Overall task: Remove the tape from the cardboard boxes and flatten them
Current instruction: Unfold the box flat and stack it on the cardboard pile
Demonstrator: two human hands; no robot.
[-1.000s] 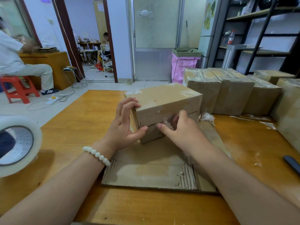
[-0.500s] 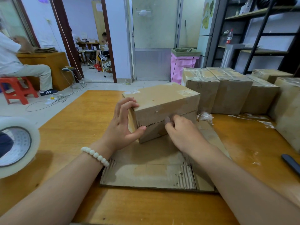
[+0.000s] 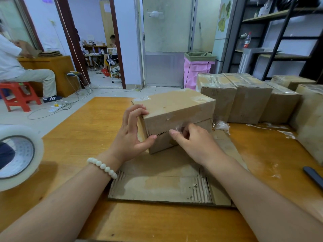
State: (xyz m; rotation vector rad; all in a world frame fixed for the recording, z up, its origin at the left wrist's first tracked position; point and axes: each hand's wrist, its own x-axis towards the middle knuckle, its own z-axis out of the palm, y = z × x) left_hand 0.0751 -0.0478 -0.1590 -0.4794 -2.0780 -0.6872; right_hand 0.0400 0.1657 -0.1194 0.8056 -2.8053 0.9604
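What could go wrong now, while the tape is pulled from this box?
1. The right hand pinches only a small bit of clear tape at the front seam; it may tear and leave the rest stuck.
2. The box sits on flat cardboard, steadied only by the left hand at one corner; a hard pull may slide it.

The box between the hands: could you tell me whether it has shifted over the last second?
No. The box sits at the same spot on the flattened cardboard, with the same gap to the row of taped boxes behind it.
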